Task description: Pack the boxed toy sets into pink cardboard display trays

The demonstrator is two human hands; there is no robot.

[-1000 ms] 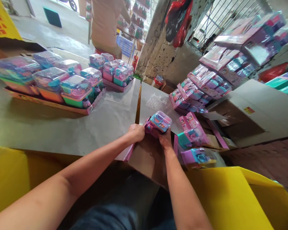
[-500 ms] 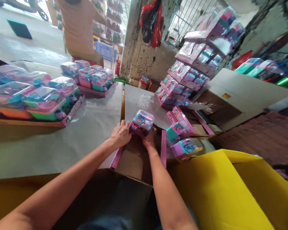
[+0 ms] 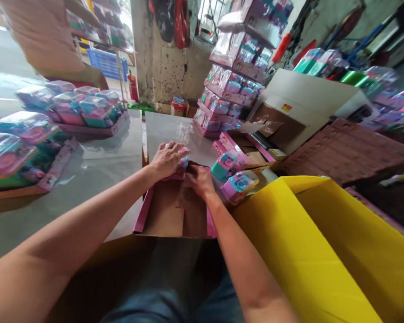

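Observation:
My left hand (image 3: pixel 167 158) lies over a small pink and blue toy in clear plastic (image 3: pixel 182 164), fingers curled on its top, pressing it down at the far end of a flat cardboard tray with pink edges (image 3: pixel 170 211). My right hand (image 3: pixel 198 179) rests beside the toy on the tray, fingers bent against the toy's near side. Most of the toy is hidden under my left hand.
Two loose packed toys (image 3: pixel 237 185) lie right of the tray. Trays of packed toys (image 3: pixel 87 112) sit on the grey table at left, stacks (image 3: pixel 227 89) at the back. A yellow box (image 3: pixel 316 251) stands at right. A person (image 3: pixel 50 45) stands far left.
The toy has gone down from the raised position onto the tray's far end. My left hand moved from the tray's edge onto the toy's top. The view swung right.

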